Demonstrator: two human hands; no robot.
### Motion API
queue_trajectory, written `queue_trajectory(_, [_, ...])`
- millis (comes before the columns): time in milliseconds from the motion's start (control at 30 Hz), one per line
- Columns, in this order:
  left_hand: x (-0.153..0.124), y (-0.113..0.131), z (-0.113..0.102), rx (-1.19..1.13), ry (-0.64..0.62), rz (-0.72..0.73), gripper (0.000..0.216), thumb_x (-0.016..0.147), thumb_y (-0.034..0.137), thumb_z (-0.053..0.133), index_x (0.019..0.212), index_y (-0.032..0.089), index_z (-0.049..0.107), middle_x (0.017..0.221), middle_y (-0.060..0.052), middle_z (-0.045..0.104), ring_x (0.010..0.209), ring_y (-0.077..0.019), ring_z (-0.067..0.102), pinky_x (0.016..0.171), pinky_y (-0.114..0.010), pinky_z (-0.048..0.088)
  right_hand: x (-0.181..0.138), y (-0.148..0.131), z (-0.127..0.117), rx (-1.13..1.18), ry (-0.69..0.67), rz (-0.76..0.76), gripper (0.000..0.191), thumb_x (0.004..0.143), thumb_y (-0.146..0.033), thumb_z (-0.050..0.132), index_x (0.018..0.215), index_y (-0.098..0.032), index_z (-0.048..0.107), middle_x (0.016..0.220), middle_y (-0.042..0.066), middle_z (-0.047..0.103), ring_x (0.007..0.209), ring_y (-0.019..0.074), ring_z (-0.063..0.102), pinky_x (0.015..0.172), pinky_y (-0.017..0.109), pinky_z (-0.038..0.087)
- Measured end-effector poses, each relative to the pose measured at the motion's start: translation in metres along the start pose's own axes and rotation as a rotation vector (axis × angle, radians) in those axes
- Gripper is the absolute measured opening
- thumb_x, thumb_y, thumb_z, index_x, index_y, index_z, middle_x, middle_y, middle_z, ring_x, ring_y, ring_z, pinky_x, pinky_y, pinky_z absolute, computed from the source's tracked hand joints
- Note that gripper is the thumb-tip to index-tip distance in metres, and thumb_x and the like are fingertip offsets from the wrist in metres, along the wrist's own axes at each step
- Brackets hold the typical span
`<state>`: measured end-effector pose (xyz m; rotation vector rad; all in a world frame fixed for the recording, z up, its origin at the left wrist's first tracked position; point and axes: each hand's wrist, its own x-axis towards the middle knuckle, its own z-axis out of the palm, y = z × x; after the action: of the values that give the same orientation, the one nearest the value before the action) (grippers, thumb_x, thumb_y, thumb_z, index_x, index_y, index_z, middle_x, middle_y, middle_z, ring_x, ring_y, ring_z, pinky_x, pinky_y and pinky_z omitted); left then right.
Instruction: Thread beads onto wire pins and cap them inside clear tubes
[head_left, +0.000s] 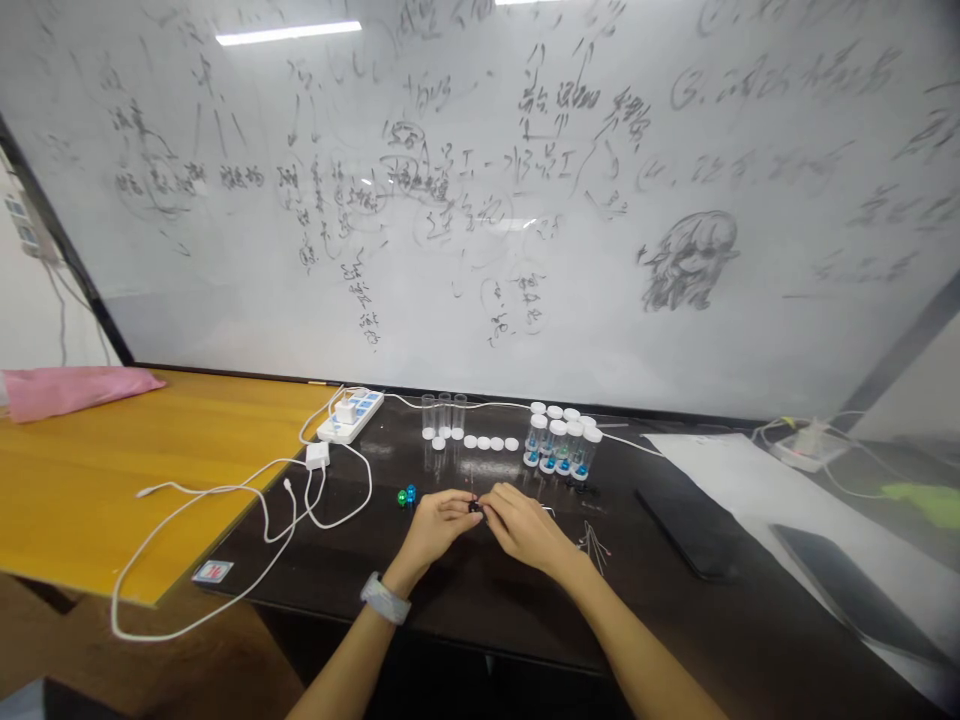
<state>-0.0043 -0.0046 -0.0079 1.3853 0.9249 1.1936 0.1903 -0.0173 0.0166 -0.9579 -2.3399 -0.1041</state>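
My left hand [437, 527] and my right hand [523, 527] meet over the dark table [480, 600], fingertips pinched together on a tiny dark object [475, 508] that I cannot make out. A wristband [385, 598] sits on my left wrist. A green bead and a blue bead [406, 495] lie just left of my left hand. Behind my hands stand three empty clear vials [444, 414], a row of white caps [490, 442], and several capped vials [561, 440] with blue beads inside. Thin wires [592, 545] lie to the right of my right hand.
A white power strip [351, 415] with a charger and looping white cable [225, 530] lies at the left. A yellow table [112, 470] with a pink cloth [67, 388] adjoins. Dark flat devices [679, 530] and white paper [750, 500] lie right. A whiteboard [480, 200] rises behind.
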Motion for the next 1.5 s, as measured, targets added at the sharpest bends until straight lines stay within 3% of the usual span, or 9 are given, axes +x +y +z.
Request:
queue_trajectory(167, [0.000,-0.002,-0.001,0.006,0.027,0.000,0.041,0.064,0.033,0.089,0.096,0.012,0.075,0.081,-0.009,0.078,0.076,-0.0208,0.073,0.075,-0.029,0.057,-0.001,0.003,0.002,0.060,0.025,0.026,0.022,0.101,-0.016,0.044,0.116,-0.022,0.059,0.095,0.006,0.066,0.088,0.0222,0.063,0.077,0.034,0.051])
queue_trajectory(367, [0.000,-0.001,-0.001,0.020,0.018,0.011,0.041,0.064,0.034,0.089,0.096,0.012,0.076,0.080,-0.009,0.077,0.074,-0.0209,0.073,0.074,-0.030,0.058,0.000,0.004,0.004,-0.031,0.047,0.039,0.016,0.102,-0.021,0.045,0.099,-0.021,0.061,0.089,0.006,0.067,0.085,0.0223,0.062,0.075,0.034,0.049])
queue_trajectory(667, [0.000,0.001,0.000,0.022,0.012,0.014,0.039,0.065,0.033,0.088,0.095,0.012,0.076,0.077,-0.007,0.076,0.071,-0.0188,0.071,0.070,-0.028,0.056,0.003,0.002,0.002,-0.149,0.063,-0.032,0.018,0.103,-0.021,0.044,0.096,-0.018,0.061,0.092,0.008,0.066,0.088,0.0219,0.058,0.077,0.034,0.043])
queue_trajectory(867, [0.000,0.002,0.001,0.021,0.009,0.010,0.039,0.064,0.033,0.088,0.095,0.012,0.076,0.077,-0.008,0.076,0.072,-0.0186,0.071,0.071,-0.027,0.056,0.003,0.001,0.011,-0.259,0.066,0.002,0.023,0.103,-0.020,0.041,0.091,-0.018,0.060,0.085,0.007,0.063,0.084,0.0228,0.055,0.074,0.036,0.041])
queue_trajectory(1267, [0.001,-0.001,0.000,0.022,0.029,0.020,0.040,0.064,0.035,0.089,0.095,0.013,0.076,0.079,-0.008,0.077,0.073,-0.0204,0.072,0.072,-0.029,0.057,0.000,0.002,0.008,-0.047,0.073,-0.022,0.018,0.101,-0.017,0.045,0.107,-0.021,0.061,0.092,0.007,0.063,0.088,0.0223,0.059,0.075,0.034,0.051])
queue_trajectory(1500, [0.000,0.002,0.000,0.013,0.018,0.008,0.040,0.064,0.034,0.088,0.095,0.013,0.076,0.077,-0.007,0.076,0.072,-0.0197,0.072,0.072,-0.030,0.056,0.001,0.001,0.010,-0.133,0.085,0.002,0.020,0.103,-0.021,0.042,0.097,-0.020,0.060,0.087,0.008,0.064,0.085,0.0232,0.058,0.076,0.035,0.047])
